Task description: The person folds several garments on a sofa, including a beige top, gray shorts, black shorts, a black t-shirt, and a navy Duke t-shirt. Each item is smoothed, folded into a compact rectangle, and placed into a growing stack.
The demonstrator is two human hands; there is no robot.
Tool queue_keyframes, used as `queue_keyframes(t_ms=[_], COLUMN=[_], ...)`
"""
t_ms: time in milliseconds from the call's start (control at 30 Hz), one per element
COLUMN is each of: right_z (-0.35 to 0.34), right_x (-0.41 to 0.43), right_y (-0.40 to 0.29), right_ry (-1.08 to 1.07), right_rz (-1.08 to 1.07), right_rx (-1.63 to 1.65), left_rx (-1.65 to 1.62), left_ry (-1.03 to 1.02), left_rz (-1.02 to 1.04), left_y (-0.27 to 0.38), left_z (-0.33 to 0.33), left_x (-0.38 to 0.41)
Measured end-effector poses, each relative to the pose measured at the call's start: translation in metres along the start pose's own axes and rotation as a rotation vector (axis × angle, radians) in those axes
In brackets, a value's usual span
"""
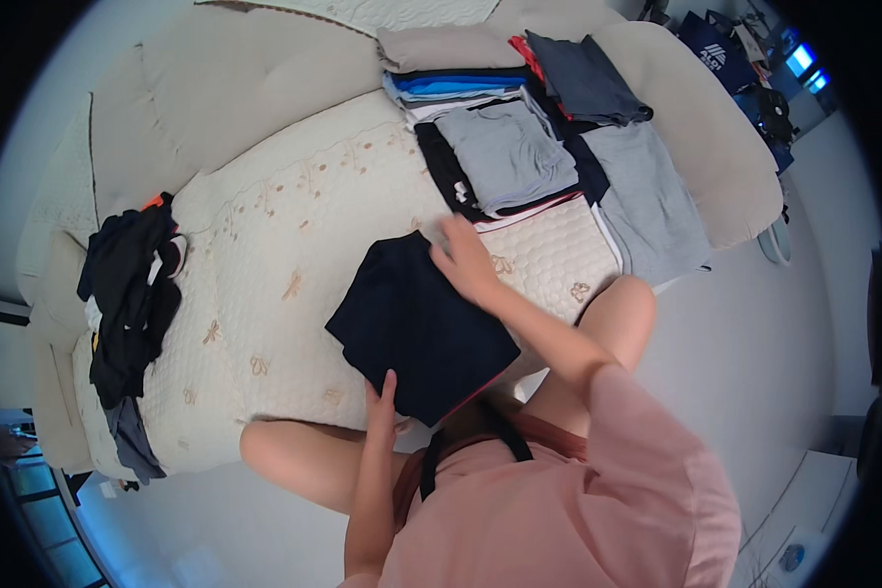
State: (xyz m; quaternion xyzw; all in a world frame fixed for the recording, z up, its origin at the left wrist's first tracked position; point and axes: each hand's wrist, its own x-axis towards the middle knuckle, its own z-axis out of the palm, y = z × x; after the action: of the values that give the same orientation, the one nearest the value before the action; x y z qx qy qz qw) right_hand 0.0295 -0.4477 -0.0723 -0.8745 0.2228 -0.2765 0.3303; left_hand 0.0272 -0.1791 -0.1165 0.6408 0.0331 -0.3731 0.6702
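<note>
A folded dark navy garment [419,323] lies in front of me at the sofa's edge, with a thin red trim along its near right side. My left hand [381,403] grips its near left edge, thumb on top and fingers hidden beneath. At the far right edge of the cloth is my right hand [464,257], slightly blurred, its fingers apart and nothing visible in them. Whether its thumb touches the cloth is hard to tell. Beyond it sits a folded light grey garment [511,158] on top of black clothing [441,162].
A heap of dark clothes [132,294] lies on the quilted sofa cover [264,294] at left. Folded blue clothes [456,84] form a stack under a beige cushion [448,48]. Dark grey folded cloth [588,77] and grey trousers [647,198] lie by the armrest [713,132].
</note>
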Motion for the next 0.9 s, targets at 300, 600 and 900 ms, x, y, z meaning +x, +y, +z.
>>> queue_keyframes(t_ms=[300,600,900], right_z=[-0.064,-0.213,-0.258], right_x=[-0.166,-0.001,0.11], right_y=[0.018,-0.036,0.062], right_ry=[-0.564,-0.081,0.02], right_rz=[1.043,0.599,0.689], right_rx=[0.979,1.21,1.058], left_rx=[-0.564,-0.128,-0.044], left_ry=[-0.215,-0.495,-0.648], left_rz=[-0.425,0.186,0.284], left_y=[0.025,0.231,0.28], left_z=[-0.005,0.138,0.269], left_x=[-0.009,0.006,0.121])
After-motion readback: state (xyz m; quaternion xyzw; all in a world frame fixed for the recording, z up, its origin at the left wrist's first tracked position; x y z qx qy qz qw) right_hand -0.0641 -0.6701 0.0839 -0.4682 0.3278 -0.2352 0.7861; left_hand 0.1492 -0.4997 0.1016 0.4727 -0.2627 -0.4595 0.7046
